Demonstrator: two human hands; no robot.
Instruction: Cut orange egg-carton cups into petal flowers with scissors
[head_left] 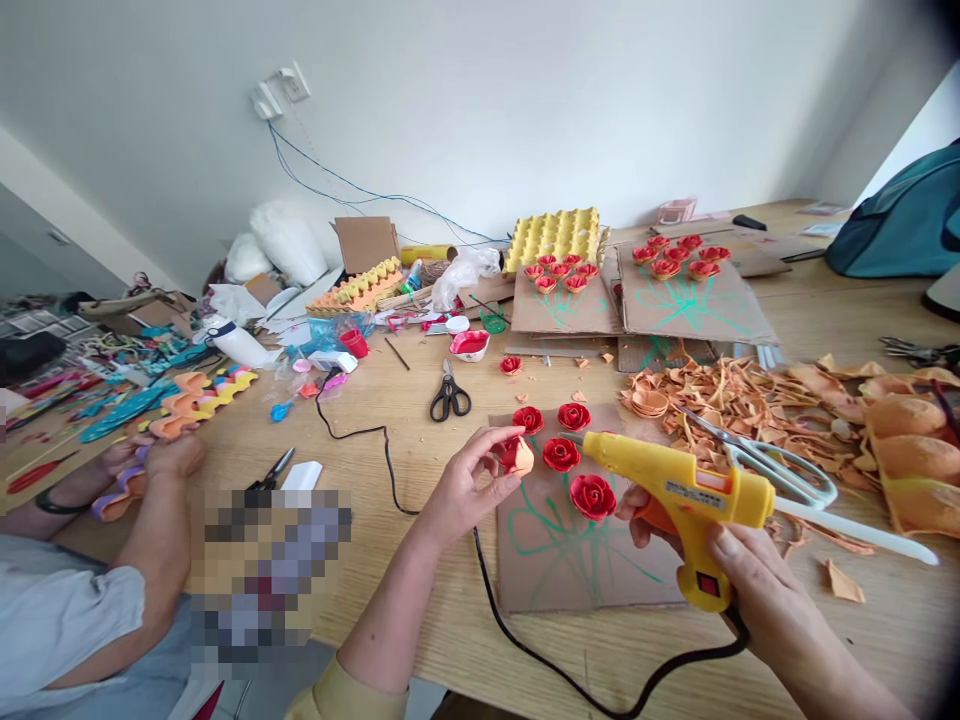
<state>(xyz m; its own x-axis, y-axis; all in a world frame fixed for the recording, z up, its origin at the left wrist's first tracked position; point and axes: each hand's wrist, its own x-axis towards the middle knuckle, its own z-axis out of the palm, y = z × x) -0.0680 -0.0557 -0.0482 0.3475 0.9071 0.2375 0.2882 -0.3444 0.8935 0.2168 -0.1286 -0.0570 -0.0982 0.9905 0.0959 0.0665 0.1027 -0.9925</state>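
Between the thumb and fingers of my left hand (472,480) is a red and orange paper flower (517,456), its pale underside turned toward the glue gun. My right hand (720,560) grips a yellow hot glue gun (667,470) by its handle. Its nozzle points left, just above the red flowers, and a white glue stick (862,530) sticks out at the back. Under both hands lies a cardboard sheet (540,580) with green drawn stems. Several red flowers (592,496) sit on its upper part. The gun's black cord loops across the table front.
Black scissors (450,398) and a bowl of red paint (469,345) lie beyond my left hand. Orange scraps (712,395) and light-handled scissors (780,470) are at right. Finished flower boards (690,300) stand behind. A co-worker's hands (161,455) hold a painted carton strip at left.
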